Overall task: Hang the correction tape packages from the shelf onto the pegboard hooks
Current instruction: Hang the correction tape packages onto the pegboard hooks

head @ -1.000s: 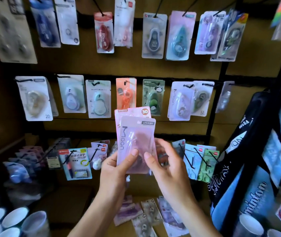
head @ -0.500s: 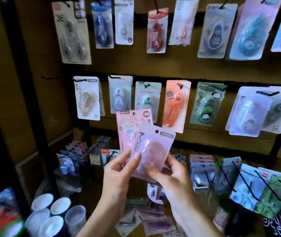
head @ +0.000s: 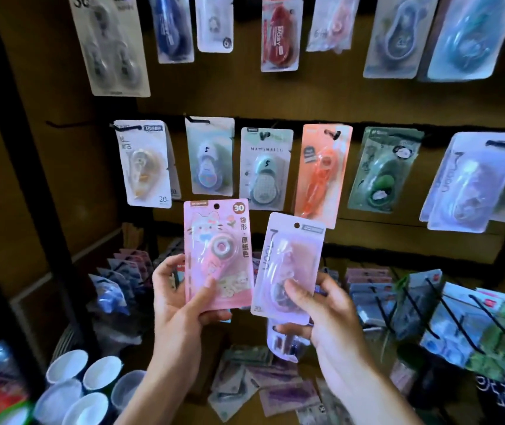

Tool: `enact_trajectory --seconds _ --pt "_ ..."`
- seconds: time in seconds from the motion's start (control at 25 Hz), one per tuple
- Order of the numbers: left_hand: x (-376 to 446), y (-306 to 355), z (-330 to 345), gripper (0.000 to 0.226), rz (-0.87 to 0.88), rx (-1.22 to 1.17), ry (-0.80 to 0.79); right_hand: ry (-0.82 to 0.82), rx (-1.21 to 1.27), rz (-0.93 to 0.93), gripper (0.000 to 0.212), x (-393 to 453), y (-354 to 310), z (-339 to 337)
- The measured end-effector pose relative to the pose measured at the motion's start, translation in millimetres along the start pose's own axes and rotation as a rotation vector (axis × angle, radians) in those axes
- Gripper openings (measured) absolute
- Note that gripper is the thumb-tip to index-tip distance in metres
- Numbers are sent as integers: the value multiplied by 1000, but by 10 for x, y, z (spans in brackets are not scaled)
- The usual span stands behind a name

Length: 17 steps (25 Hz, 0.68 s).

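Observation:
My left hand [head: 180, 302] grips a pink correction tape package with a cat print and a "30" badge [head: 217, 253], held upright. My right hand [head: 318, 314] pinches a pale lilac correction tape package [head: 288, 265], tilted slightly right, and another clear package [head: 285, 345] hangs below that hand. Both sit just under the middle row of the brown pegboard [head: 275, 96], where packages hang from black hooks. A bare black hook [head: 61, 124] juts out at the left end of that row.
More packages [head: 245, 381] lie loose on the shelf below. Angled hooks with packages [head: 460, 320] stand at the lower right. Several white cups [head: 85, 384] cluster at the lower left beside a dark upright post [head: 30, 179].
The two packages, stacked together before, are now apart: pink in my left hand, lilac in my right. The view has swung left and closer to the pegboard.

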<state>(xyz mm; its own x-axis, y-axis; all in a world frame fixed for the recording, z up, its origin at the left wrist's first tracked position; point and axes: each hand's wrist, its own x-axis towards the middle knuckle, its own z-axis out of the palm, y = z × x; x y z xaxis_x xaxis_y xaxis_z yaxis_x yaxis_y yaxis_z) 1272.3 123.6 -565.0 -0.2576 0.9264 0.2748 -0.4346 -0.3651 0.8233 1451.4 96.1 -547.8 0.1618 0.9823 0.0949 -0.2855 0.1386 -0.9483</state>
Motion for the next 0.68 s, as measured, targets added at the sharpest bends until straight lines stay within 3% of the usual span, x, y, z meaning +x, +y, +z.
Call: enact_trajectory --seconds 0.08,0.24,0.52,0.68 --pt "14 -20 8 41 -21 -21 24 -4 3 -5 44 -1 -15 -58" --pt "110 69 -72 22 -43 -78 92 -21 1 21 41 -16 -27 -134" --pt "821 770 -519 22 187 -135 261 -89 11 106 37 -107 61 -16" --pt "1186 1121 -866 10 220 -63 342 -138 -4 131 33 -164 114 76"
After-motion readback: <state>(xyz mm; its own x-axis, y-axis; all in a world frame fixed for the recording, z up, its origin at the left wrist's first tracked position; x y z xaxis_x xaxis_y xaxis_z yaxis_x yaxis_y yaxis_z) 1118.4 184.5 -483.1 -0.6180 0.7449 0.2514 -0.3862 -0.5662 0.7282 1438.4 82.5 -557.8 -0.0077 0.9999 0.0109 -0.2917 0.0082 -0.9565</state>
